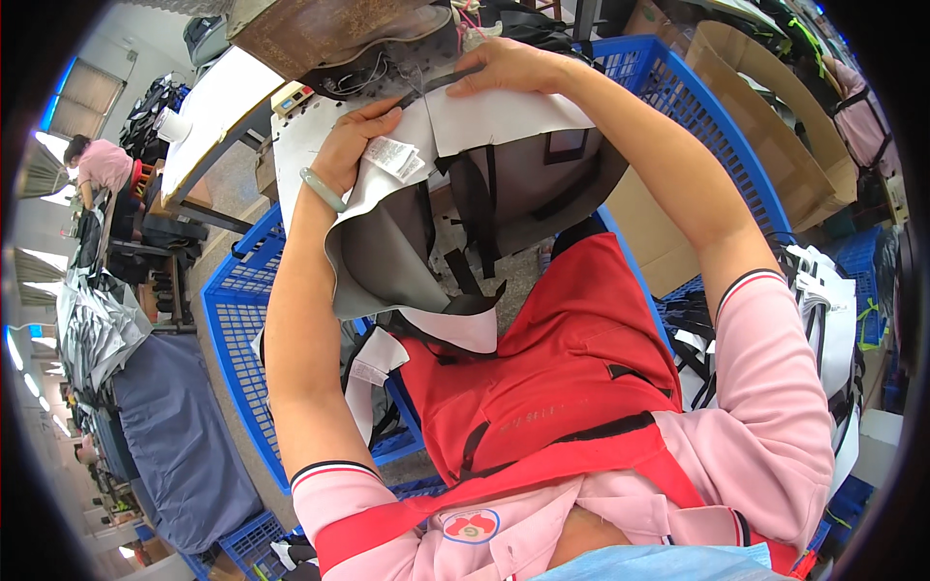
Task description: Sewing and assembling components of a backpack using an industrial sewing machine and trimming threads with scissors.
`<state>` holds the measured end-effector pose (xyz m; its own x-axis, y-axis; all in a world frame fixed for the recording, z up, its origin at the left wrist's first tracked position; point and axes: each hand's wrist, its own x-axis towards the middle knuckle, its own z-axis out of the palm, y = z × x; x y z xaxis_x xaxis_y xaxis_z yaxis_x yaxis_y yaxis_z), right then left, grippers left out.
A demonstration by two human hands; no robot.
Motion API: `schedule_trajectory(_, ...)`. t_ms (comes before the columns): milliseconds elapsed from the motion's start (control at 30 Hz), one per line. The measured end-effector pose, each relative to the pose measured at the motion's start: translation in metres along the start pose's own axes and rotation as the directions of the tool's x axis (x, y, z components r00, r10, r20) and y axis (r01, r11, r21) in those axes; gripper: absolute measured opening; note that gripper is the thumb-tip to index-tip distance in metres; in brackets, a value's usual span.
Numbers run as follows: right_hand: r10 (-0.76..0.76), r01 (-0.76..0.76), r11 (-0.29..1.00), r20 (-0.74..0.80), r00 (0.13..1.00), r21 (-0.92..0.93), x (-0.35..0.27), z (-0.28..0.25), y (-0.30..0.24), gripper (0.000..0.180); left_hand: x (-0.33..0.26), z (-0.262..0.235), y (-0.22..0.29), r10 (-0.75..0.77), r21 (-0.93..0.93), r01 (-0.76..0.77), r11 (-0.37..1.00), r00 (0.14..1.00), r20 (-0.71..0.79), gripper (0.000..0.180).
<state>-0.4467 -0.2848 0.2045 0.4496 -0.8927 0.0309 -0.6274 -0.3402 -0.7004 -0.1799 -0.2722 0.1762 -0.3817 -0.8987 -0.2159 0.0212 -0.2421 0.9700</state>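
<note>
A half-sewn bag piece (383, 257), white outside and grey inside with black straps, hangs from the work surface over my lap. My left hand (354, 140), a pale bangle at its wrist, grips the piece's upper edge beside a white label (392, 157). On the other side, my right hand (509, 70) pinches the same edge, where a dark strip (418, 95) runs between both hands. Just beyond them stands a worn brown sewing machine (329, 34) with loose threads. Its needle area is hard to make out.
Blue plastic baskets (237, 310) stand on both sides of my legs. Cardboard boxes (756, 126) are at the right, near more white and black pieces (823, 290). At the left are a table (218, 107), a dark blue cloth-covered stack (179, 436) and another person (102, 165).
</note>
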Motion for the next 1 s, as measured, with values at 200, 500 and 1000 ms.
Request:
schedule_trajectory(200,-0.01,0.009,0.999,-0.025,1.0,-0.047,-0.005,-0.002,-0.005,0.07,-0.004,0.001,0.001,0.008,-0.002,-0.008,1.0,1.0,0.014,0.041)
schedule_trajectory(500,0.028,-0.014,0.983,-0.072,0.997,0.185,-0.014,-0.026,0.023,0.036,-0.037,-0.044,-0.007,0.011,-0.117,-0.02,0.993,0.997,-0.075,0.043)
schedule_trajectory(1000,-0.116,-0.019,0.966,-0.496,0.861,-0.26,-0.182,-0.086,0.026,0.047,-0.128,0.06,-0.016,0.002,0.245,-0.066,0.967,0.968,0.253,0.037)
